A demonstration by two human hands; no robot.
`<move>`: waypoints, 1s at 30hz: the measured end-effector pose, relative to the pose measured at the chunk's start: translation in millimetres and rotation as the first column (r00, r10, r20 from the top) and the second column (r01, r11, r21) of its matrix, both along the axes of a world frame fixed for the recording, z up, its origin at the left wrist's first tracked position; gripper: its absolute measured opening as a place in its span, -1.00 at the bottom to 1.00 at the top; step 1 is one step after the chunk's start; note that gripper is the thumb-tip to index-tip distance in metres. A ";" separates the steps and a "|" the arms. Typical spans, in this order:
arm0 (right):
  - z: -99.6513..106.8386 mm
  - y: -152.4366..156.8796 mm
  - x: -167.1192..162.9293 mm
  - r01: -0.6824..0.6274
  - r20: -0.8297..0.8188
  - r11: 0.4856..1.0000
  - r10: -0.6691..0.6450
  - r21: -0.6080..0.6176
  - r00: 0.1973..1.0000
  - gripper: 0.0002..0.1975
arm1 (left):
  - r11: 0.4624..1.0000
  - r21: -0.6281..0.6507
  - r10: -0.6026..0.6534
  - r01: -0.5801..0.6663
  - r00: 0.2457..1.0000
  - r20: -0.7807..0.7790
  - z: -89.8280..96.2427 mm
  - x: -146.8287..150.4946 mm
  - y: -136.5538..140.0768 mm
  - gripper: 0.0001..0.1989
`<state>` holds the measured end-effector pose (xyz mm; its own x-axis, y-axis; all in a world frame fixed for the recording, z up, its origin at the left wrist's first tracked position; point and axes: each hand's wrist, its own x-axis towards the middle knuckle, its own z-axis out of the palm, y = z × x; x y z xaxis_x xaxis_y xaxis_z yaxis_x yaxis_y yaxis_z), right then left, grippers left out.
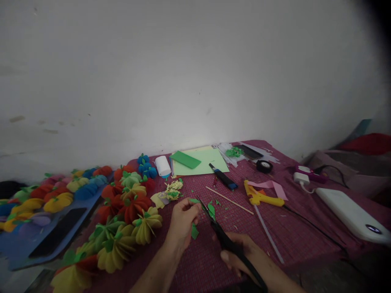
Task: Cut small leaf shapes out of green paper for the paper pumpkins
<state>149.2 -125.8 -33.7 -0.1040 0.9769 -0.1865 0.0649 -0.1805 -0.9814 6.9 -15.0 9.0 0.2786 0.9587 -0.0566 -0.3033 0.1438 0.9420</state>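
Scissors (pixel 222 237), gripped in curled right hand (pixel 249 250), angle forward-left, tips just beside green paper (pixel 194 200) pinched in left hand's (pixel 183 221) fingertips, blade contact unclear in dim view.

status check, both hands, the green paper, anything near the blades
Left hand: pinching green paper. Right hand: gripping black scissors, tips close to left fingers. Green scraps right beside blades.
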 end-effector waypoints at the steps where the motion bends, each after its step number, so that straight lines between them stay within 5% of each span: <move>1: -0.6 0.4 -0.1 0.000 0.001 1.000 0.000 -0.002 1.000 -0.52 | 1.000 0.001 0.002 -0.002 1.000 0.003 -0.1 0.0 0.0 -0.85; 16: 4.6 -2.4 -9.0 0.042 -0.025 0.999 -0.043 -0.034 0.999 -0.52 | 1.000 -0.020 0.007 -0.006 1.000 0.029 1.8 -0.9 -0.5 -0.81; 20: 14.8 -4.4 -3.5 0.129 -0.096 0.990 -0.122 0.064 0.988 -0.57 | 0.998 -0.040 -0.037 0.038 0.999 0.031 4.9 -1.6 -1.4 -0.80; 30: 24.3 36.3 47.6 0.369 0.084 0.894 -0.400 0.254 0.912 -0.56 | 0.992 0.020 -0.125 0.126 0.992 -0.032 -0.4 -1.9 -2.3 -0.81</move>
